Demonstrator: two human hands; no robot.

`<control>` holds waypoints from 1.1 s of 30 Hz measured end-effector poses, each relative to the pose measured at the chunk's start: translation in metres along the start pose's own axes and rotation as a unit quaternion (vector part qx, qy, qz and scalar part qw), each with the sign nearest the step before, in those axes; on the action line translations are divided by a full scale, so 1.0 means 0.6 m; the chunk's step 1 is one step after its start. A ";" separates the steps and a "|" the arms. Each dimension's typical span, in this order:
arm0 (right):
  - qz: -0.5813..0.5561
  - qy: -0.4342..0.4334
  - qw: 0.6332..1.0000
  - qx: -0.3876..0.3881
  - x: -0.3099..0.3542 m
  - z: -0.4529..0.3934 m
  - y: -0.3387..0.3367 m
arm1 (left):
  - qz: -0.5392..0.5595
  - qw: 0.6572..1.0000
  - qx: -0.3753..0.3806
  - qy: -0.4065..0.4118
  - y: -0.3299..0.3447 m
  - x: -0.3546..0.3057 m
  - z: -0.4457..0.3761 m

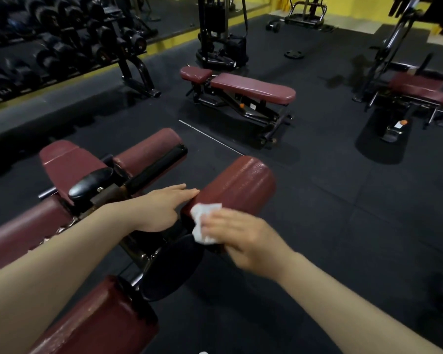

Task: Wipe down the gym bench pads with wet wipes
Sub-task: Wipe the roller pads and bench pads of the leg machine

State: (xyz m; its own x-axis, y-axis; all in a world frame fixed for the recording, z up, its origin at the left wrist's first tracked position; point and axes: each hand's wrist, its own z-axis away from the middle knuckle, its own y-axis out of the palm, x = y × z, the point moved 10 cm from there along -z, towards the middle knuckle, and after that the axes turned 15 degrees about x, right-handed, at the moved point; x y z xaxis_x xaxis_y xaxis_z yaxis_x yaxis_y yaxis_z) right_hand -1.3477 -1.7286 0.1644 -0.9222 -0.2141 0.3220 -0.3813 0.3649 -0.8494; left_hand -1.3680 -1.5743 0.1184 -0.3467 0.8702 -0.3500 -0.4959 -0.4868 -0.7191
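Note:
A maroon roller pad (pixel 243 186) sticks out to the right of the bench frame in front of me. My right hand (pixel 243 236), blurred, holds a crumpled white wet wipe (pixel 202 222) against the pad's near end. My left hand (pixel 168 204) lies flat with straight fingers, its fingertips touching the pad's inner end. Beyond it sit another maroon roller pad (pixel 149 150) and a maroon seat pad (pixel 67 162). A further roller pad (pixel 95 320) lies at the bottom left, under my left forearm.
A black round plate (pixel 172 267) and black frame parts sit between the pads. A second maroon bench (pixel 251 88) stands ahead on the black rubber floor, a third (pixel 420 90) at right. A dumbbell rack (pixel 62 47) fills the upper left.

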 end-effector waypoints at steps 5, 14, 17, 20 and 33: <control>0.020 0.086 0.995 -0.034 -0.108 -0.023 -0.051 | 0.004 1.000 0.020 -0.019 -0.008 0.008 -0.006; -0.003 0.080 0.997 -0.020 -0.061 -0.005 -0.035 | 0.027 0.999 -0.020 0.039 -0.014 -0.034 0.014; -0.057 0.016 0.997 0.046 -0.017 0.026 -0.006 | 0.037 0.999 -0.014 0.027 -0.014 -0.026 0.013; -0.110 0.063 0.991 0.040 -0.036 0.041 -0.016 | 0.028 0.999 -0.011 0.014 -0.019 -0.031 0.020; -0.413 0.235 0.879 -0.041 -0.041 0.019 -0.022 | 0.041 0.990 -0.116 -0.063 -0.011 -0.036 0.207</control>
State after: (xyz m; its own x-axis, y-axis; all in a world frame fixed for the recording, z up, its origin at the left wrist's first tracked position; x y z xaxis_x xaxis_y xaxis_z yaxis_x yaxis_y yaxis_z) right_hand -1.3193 -1.7388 0.1631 -0.2451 -0.0457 0.9684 -0.9190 0.3291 -0.2171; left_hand -1.4558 -1.5994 0.2052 -0.4828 0.8048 -0.3452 -0.2711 -0.5122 -0.8149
